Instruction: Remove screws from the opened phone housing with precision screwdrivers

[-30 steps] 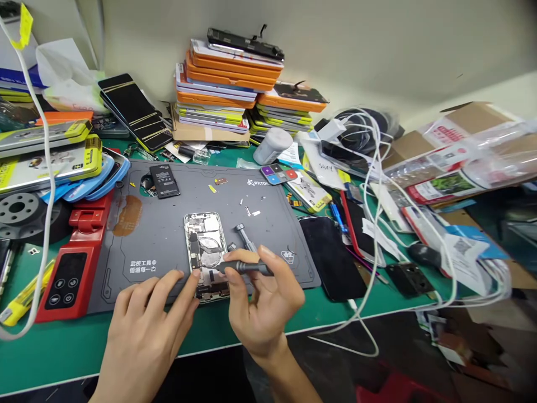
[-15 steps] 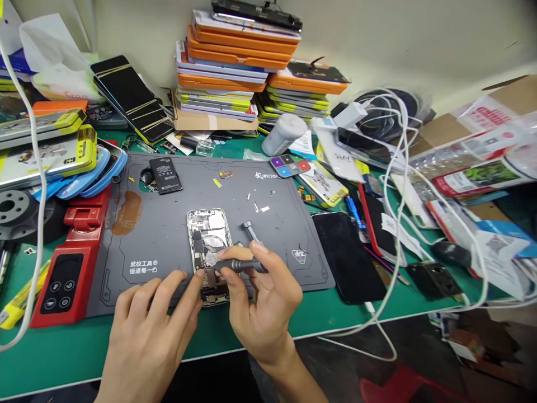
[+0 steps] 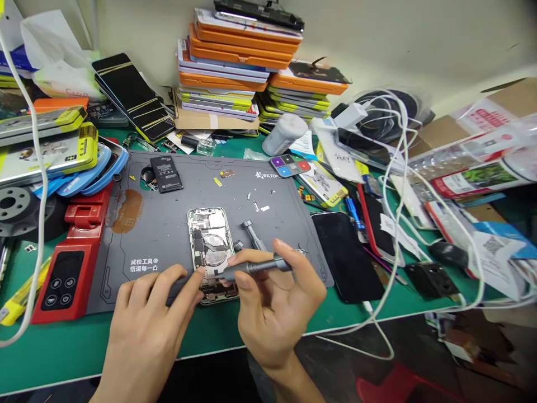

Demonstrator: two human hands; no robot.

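Observation:
An opened phone (image 3: 216, 229) with bare internals lies on the grey mat (image 3: 168, 224). My right hand (image 3: 277, 302) grips a dark grey screwdriver (image 3: 255, 267) between thumb and fingers, its tip end pointing left over the phone's lower half. My left hand (image 3: 155, 319) rests at the phone's left edge, index fingertip on its frame; a dark object, partly hidden, lies under these fingers. Another grey screwdriver (image 3: 254, 235) is on the mat right of the phone. A black battery (image 3: 166, 174) lies at the mat's upper left, and small metal parts (image 3: 255, 206) lie at its upper right.
A red device (image 3: 62, 280) borders the mat on the left. Stacked orange and yellow boxes (image 3: 243, 45) stand behind. A black phone (image 3: 348, 254) lies to the right, with white cables (image 3: 405, 168) beyond it. A grey bottle (image 3: 285, 134) leans at the back.
My right hand has shifted right with the screwdriver, whose handle now shows more and tilts up to the right. More of the phone's middle is uncovered. My left hand has barely moved.

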